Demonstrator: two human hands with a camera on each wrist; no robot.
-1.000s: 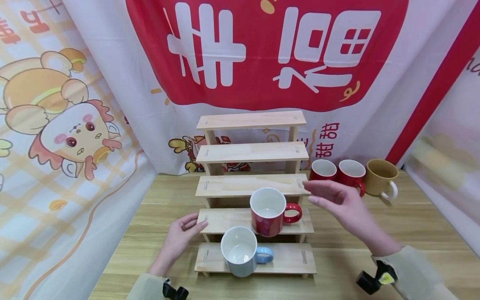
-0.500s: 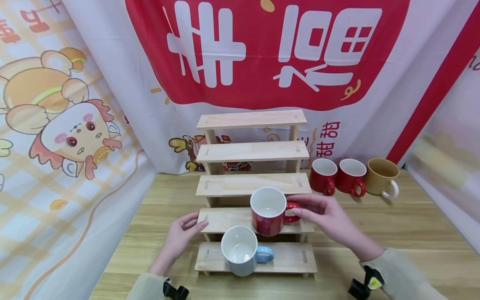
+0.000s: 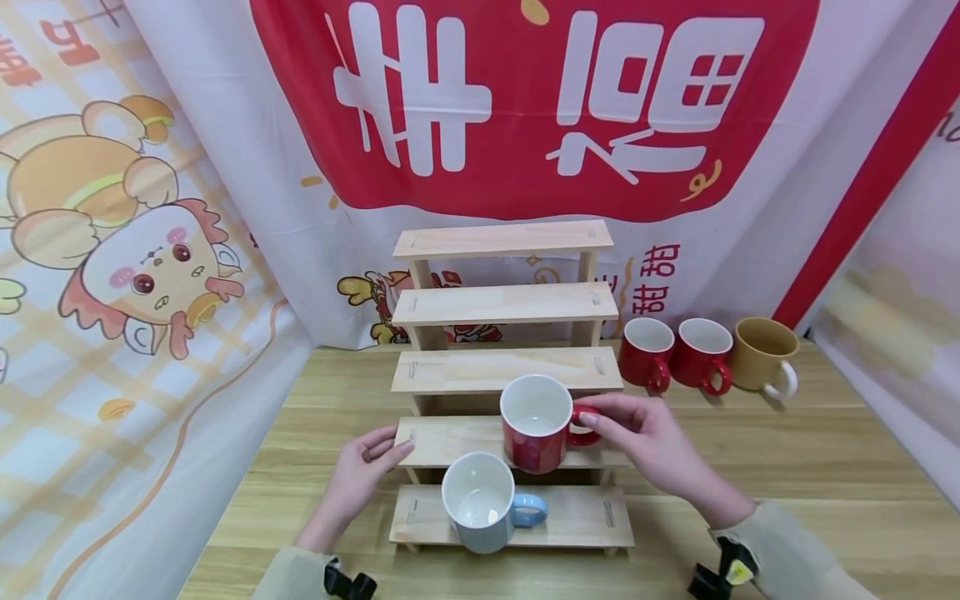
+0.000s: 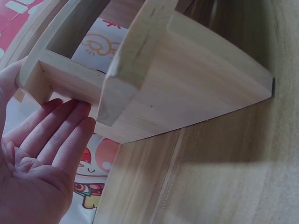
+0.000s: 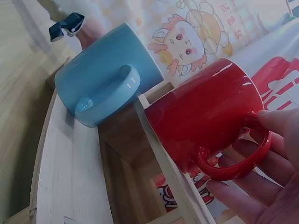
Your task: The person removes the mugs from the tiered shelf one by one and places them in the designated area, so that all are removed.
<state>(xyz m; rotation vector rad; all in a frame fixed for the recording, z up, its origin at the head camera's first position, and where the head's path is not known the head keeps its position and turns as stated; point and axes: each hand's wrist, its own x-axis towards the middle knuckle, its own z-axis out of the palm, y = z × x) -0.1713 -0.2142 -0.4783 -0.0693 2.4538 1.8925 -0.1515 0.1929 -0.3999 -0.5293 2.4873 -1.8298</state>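
A stepped wooden shelf [image 3: 442,435] stands in the middle of the head view. On its second tier from the front sits a red mug [image 3: 534,450] with a white inside, upright, handle to the right. My right hand [image 3: 660,442] pinches that handle; in the right wrist view the thumb lies on the handle [image 5: 259,156] and the fingers are behind it. On the lowest tier is a light-blue mug [image 3: 482,529], its handle also to the right. My left hand [image 3: 362,468] grips the second tier's left end, thumb above and fingers [image 4: 70,135] under the board.
Two more red mugs, one near the shelf [image 3: 636,367] and one beside it [image 3: 688,367], stand on the wooden table [image 3: 750,450] at back right. A tan mug [image 3: 752,367] with a white handle is right of them. Printed cloth [image 3: 322,283] hangs behind.
My right hand has come in from the right and lower, and its thumb and fingers have taken hold of the red mug's handle. The left hand has stayed on the shelf.
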